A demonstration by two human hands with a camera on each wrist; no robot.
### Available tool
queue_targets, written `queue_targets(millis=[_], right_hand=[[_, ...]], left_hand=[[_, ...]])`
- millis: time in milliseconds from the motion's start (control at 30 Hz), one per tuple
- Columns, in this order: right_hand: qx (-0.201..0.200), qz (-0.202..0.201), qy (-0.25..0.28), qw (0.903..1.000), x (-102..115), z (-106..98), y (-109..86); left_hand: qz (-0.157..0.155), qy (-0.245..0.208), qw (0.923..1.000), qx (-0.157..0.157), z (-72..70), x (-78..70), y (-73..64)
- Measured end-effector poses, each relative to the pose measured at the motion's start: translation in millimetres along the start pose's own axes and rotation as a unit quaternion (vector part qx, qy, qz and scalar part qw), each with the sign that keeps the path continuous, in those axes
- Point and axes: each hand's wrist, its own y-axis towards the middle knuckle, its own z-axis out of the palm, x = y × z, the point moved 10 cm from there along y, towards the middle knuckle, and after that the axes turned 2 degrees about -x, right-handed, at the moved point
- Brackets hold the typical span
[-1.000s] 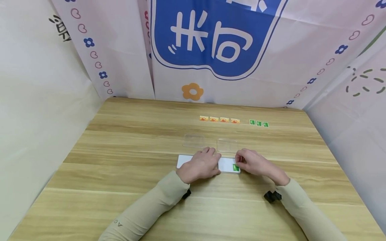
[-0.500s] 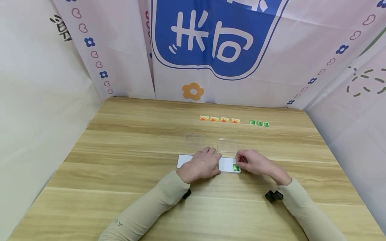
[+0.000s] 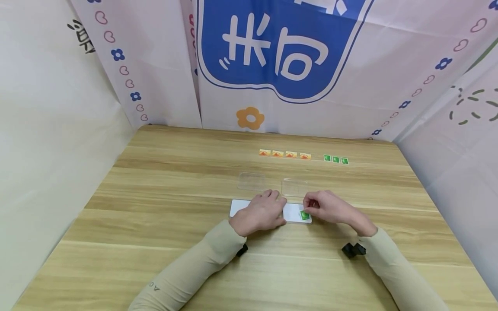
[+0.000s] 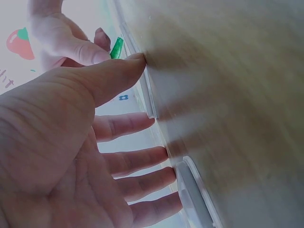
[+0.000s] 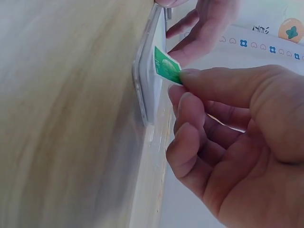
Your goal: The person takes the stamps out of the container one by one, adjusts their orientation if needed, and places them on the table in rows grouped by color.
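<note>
My right hand (image 3: 328,207) pinches a green stamp (image 5: 166,67) by one edge between thumb and index finger. The stamp is tilted over the right end of a white card (image 3: 292,213) that lies in a shallow clear case. My left hand (image 3: 258,211) spans the left end of that case, fingers extended, with thumb and index fingertip touching its edges. In the left wrist view, its other fingertips reach a second clear case (image 4: 194,194). The white card (image 3: 237,207) in that second case is partly covered by the left hand.
Two clear plastic lids (image 3: 251,181) lie just beyond the cases. Farther back is a row of several orange stamps (image 3: 291,154), with three green stamps (image 3: 336,160) to its right. A printed cloth (image 3: 218,108) hangs behind the wooden table (image 3: 155,207).
The green stamp in my right hand has turned slightly and its near edge has tilted up from the card. The left hand holds its place.
</note>
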Motion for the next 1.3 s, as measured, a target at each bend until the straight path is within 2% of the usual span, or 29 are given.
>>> queue_targets(millis=[200,533,1000,1300], right_hand=[[-0.022,-0.002,0.025,0.9994,0,-9,-0.4],[-0.022,0.005,0.063,0.9977,-6,-14,-2.2],[-0.025,0.038,0.085,0.9953,-23,-24,-5.3],[-0.057,0.045,0.091,0.9932,-30,-38,-0.6]], left_hand=[[-0.001,-0.002,1.0,0.003,-0.9,0.4,0.0],[-0.003,-0.006,0.9999,0.009,2.4,0.1,-3.9],[0.002,-0.002,1.0,-0.001,0.7,-1.0,-3.9],[0.003,0.0,1.0,-0.006,-1.0,-1.5,-2.2]])
